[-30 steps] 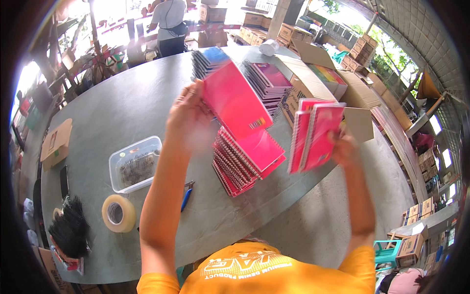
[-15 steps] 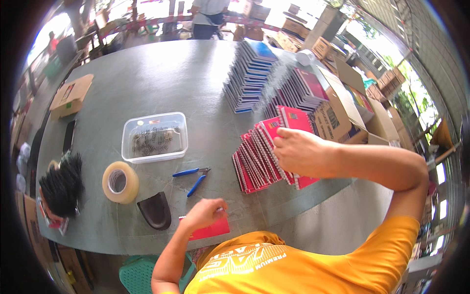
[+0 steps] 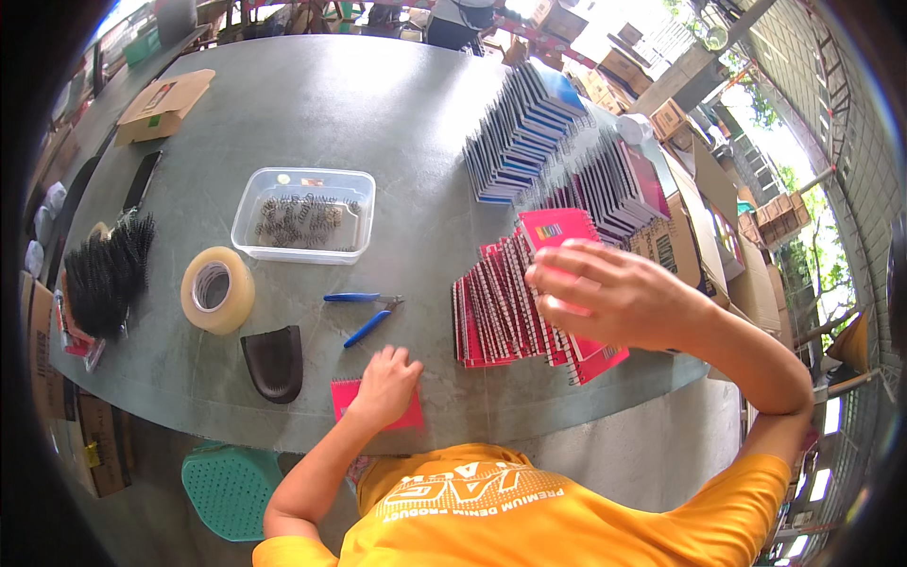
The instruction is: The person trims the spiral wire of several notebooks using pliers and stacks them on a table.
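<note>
Left hand (image 3: 387, 376): lay flat, fingers spread, on a pink spiral notebook (image 3: 351, 395) at the table's (image 3: 378, 123) near edge.
Right hand (image 3: 605, 293): fingers spread, pressed on the fanned row of pink notebooks (image 3: 501, 312); gripped nothing.
Nearby: blue-handled pliers (image 3: 364, 312), tape roll (image 3: 217, 288), clear tub of springs (image 3: 304, 214).

Your left hand (image 3: 385, 383) lies flat on a pink notebook (image 3: 408, 411) at the near table (image 3: 397, 132) edge. Your right hand (image 3: 614, 295), fingers spread, rests on the fanned row of pink spiral notebooks (image 3: 501, 307). Blue-handled pliers (image 3: 364, 312) lie between them.
</note>
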The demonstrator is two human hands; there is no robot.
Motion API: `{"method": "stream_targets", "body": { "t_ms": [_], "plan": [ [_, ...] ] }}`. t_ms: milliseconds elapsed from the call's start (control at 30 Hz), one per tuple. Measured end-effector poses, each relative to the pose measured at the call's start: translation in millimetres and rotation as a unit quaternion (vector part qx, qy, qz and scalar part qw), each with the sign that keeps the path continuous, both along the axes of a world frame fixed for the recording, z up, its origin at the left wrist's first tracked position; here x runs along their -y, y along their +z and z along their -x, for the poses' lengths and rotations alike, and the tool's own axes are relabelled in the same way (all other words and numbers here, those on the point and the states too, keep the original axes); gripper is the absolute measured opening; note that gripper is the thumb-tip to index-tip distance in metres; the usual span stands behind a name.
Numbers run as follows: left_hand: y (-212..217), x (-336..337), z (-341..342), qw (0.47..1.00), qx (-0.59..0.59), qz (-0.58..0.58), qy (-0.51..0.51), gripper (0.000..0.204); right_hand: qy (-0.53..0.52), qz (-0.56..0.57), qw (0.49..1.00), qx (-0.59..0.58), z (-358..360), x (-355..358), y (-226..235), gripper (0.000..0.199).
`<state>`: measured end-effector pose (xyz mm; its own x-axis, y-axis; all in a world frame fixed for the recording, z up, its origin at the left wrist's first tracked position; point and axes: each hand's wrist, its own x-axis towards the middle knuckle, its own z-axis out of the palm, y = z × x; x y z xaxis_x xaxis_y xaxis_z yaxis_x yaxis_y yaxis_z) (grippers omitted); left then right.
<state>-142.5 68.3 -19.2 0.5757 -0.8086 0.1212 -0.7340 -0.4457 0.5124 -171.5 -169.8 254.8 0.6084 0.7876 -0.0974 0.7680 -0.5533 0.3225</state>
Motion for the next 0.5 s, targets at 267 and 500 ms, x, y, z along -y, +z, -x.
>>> {"method": "stream_targets", "body": {
  "t_ms": [267,500],
  "plan": [
    [114,55,-61,0.929,-0.086,0.359,0.021,0.047,-0.302,-0.338,0.889,-0.067,96,55,-16,0.104],
    [169,106,-69,0.938,-0.128,0.318,0.053,0.052,-0.452,-0.699,0.529,-0.166,96,48,-71,0.08]
  ]
}}
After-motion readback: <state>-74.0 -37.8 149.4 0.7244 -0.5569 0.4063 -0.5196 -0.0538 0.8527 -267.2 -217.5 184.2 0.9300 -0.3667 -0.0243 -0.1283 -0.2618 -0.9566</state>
